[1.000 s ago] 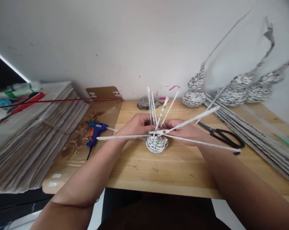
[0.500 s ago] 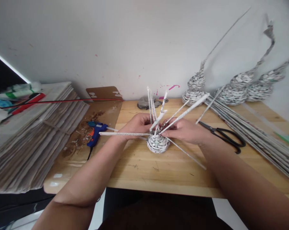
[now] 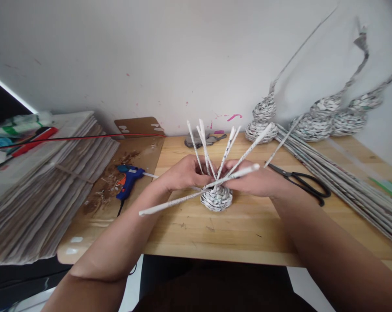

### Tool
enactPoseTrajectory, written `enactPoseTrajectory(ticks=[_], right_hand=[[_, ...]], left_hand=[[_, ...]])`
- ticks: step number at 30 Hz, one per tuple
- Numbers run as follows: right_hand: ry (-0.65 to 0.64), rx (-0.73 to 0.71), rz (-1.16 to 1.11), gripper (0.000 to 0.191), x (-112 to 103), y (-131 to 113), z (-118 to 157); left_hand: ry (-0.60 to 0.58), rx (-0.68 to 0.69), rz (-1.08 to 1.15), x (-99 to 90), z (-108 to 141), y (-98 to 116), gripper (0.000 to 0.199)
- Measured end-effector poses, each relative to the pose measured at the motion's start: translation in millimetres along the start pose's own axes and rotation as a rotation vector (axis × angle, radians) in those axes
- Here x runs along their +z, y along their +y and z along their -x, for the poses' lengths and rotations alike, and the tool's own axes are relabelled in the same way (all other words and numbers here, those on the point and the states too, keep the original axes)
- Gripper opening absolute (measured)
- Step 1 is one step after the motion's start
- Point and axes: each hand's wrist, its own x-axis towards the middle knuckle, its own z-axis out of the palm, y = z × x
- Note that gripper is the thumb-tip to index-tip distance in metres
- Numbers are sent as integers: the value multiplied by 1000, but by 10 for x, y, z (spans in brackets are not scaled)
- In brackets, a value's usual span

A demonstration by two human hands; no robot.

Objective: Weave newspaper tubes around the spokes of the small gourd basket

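Note:
In the middle of the wooden table stands a small woven paper ball (image 3: 216,200), made of rolled newspaper, with several paper tubes sticking up and out of its top. My left hand (image 3: 190,175) is closed around the base of the tubes on the left side. On the opposite side, my right hand (image 3: 244,177) is closed on tubes at the ball's upper rim. One paper tube (image 3: 170,203) slants down to the left across my left wrist. Another paper tube (image 3: 243,172) points right, in front of my right hand. Most fingertips are hidden behind the tubes.
A blue glue gun (image 3: 129,180) lies at left beside a tied newspaper stack (image 3: 69,173). Black scissors (image 3: 302,182) and a bundle of paper tubes (image 3: 339,182) lie at right. Finished woven gourds (image 3: 313,123) stand by the wall, and a grey cloth (image 3: 204,139) lies behind my hands.
The tube on the left has swung downward toward me. A tube that pointed down to the right is now raised across the front of my right hand. The upright tubes have spread apart.

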Motion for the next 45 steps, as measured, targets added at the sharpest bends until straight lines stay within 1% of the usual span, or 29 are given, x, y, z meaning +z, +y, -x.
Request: enactPoseTrajectory(ticks=[3,5,10,12,14,16,18,21,24,26,29,32,34,37,39,42,45], right_hand=[[39,13,2,9,29,16,-4],[37,3,-11,9,47,25,-6],[50,-6,43,9,48,-2,-2],[16,-9,-20,10,37,-14,-2],[-20,-21,-78,12,29,-13,-5],[-16,-17,-88,12,26,-6,-7],[19,8,-62,11,30,-2,-8],[90,28,15,11,48,-11,-10],[173,-17,121,14,70,-37,-8],[209,-53,165,17,79,-60,-1],[237,-76,266,15,79,-88,11],[236,-100,339,20,64,-97,22],[245,-120,355,21,49,-90,28],[288,-136,386,13,28,-76,34],[302,-142,409,10,26,-76,37],[313,-146,467,11,51,-97,43],[362,-195,522,12,92,-106,43]], left_hand=[[2,-6,4,2,1,23,24],[0,-20,-27,-9,10,35,24],[-23,-58,-89,-14,33,48,23],[15,-65,-105,15,40,69,21],[82,-62,-141,51,46,98,17],[147,-51,-167,75,48,117,16],[160,-35,-157,75,43,112,15],[100,-46,-76,36,17,55,16],[63,-67,10,-7,-17,-13,22],[54,-52,23,-19,-29,-36,24],[41,-25,-3,-13,-23,-24,21],[34,11,-26,3,-6,10,19],[61,23,-32,6,-3,23,19],[124,5,-17,-5,-15,23,22],[145,-4,-2,-18,-25,19,25],[178,1,-15,-35,-26,17,28],[224,32,-41,-51,-13,21,28]])
